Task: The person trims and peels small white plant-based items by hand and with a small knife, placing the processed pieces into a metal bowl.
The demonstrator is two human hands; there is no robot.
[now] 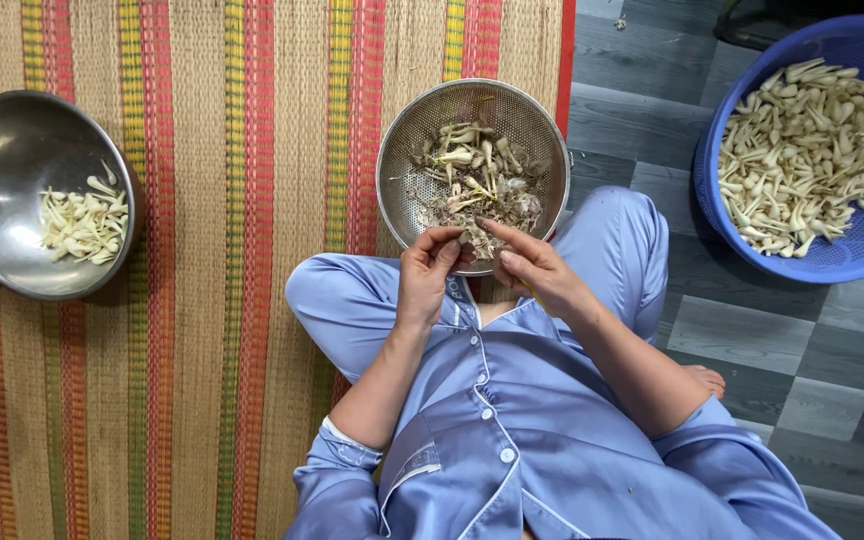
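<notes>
Both hands [482, 262] pinch a stalk [472, 238] over colander [542, 120]

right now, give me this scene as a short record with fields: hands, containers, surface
left hand: left hand pinches a small pale piece over the colander's near rim
right hand: right hand pinches the same piece from the other side
colander: metal colander holds peelings and scraps
steel bowl: steel bowl at far left holds a few pale cleaned pieces
blue basket: blue basket at right is piled with pale bulbs
surface: striped woven mat beside grey plank floor
</notes>
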